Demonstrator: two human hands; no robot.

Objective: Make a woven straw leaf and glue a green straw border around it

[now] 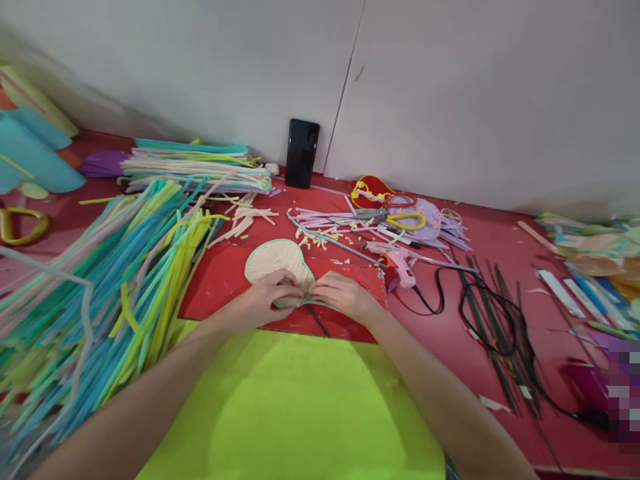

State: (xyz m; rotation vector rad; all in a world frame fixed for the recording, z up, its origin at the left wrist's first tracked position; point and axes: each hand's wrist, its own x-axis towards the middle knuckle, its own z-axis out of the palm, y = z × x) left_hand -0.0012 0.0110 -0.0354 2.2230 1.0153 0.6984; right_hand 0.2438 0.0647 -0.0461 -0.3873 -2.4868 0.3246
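A cream, ribbed, rounded piece with a mint-green pipe cleaner edging lies over a red board. My left hand has its fingers closed on the lower edge of this piece. Close beside it, nearly touching, my right hand pinches the mint-green edging at the piece's lower right. The fingertips of both hands meet there and hide the exact grip. Just below them a thin dark stick lies on the board.
Bundled coloured pipe cleaners spread at left. Behind the hands are a phone leaning on the wall, yellow-handled scissors and cut scraps. A pink glue gun trails a black cord past dark stems. A yellow-green sheet lies in front.
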